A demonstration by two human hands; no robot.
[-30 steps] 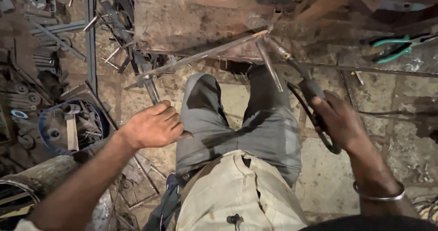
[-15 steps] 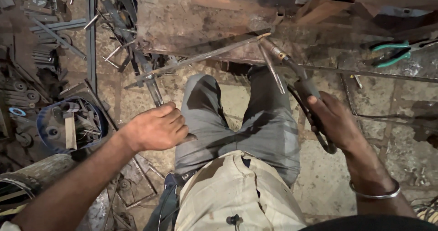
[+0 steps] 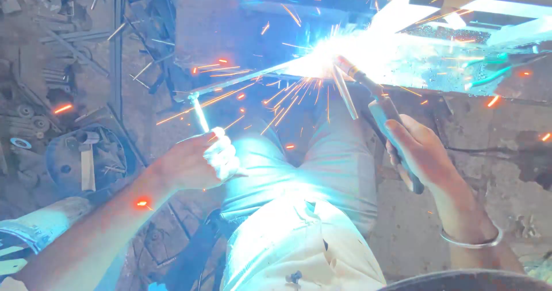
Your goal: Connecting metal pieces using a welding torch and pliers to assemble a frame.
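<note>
My right hand (image 3: 422,153) grips a dark welding electrode holder (image 3: 388,116) whose tip meets a joint of thin metal bars (image 3: 241,78) at a bright blue-white arc (image 3: 330,52). Orange sparks spray down and left from the arc. My left hand (image 3: 201,162) rests fisted on my left thigh, fingers curled with nothing seen in them, just below a short upright bar end (image 3: 198,110). My grey trousers (image 3: 322,153) and light shirt (image 3: 287,239) fill the lower middle. A metal bangle (image 3: 468,242) circles my right wrist.
Scrap rods and metal pieces (image 3: 86,38) litter the ground at left. A dark round tub (image 3: 86,159) holding a hammer sits at lower left. Green-handled pliers (image 3: 489,72) lie at upper right beside the metal frame (image 3: 448,9). Bare concrete floor (image 3: 494,153) lies at right.
A welding arc has struck at the bar joint, flooding the view with blue light and sparks. My left hand has curled tighter on my thigh; my right hand still holds the holder.
</note>
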